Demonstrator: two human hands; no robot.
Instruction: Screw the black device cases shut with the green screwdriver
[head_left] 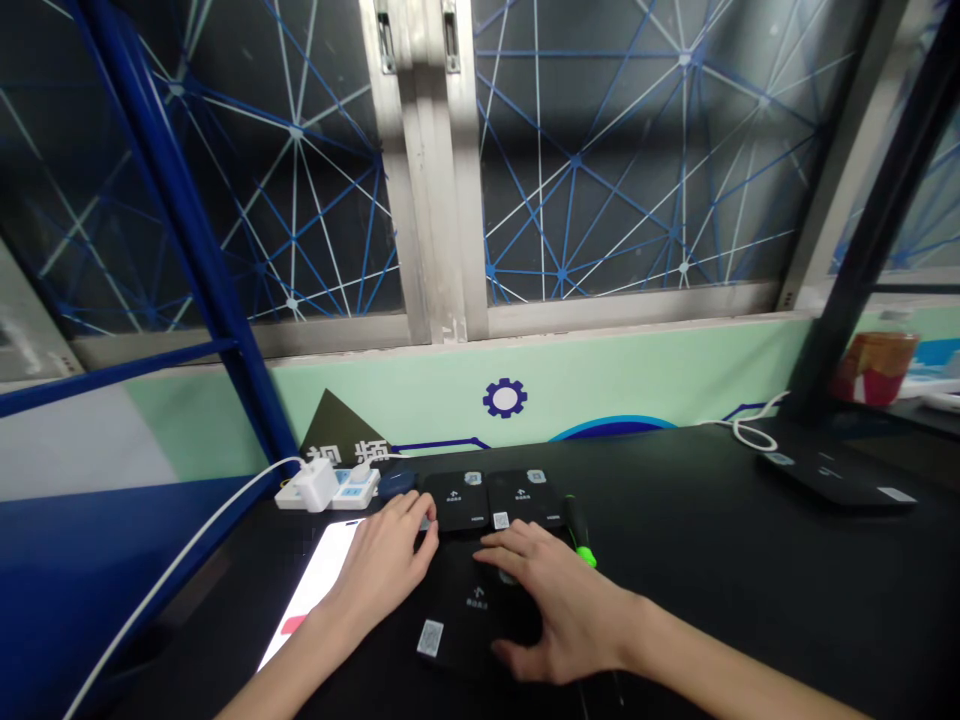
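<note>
Beneath your right hand [559,610], spread wide and palm-down, lies a flat black device [465,625]. Your left hand [382,570] curls against a second black device [454,500], whether gripping you can't tell, above a lit screen [315,590]. A black tool with a green band [581,535] sits just past your right fingertips [495,540].

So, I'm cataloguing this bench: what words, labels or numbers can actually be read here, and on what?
"视频" in white on the dark triangular sign.
Print under the arrow on the black boxes: too small to read.
Sticker on the nearest box: too blurred to read.
</note>
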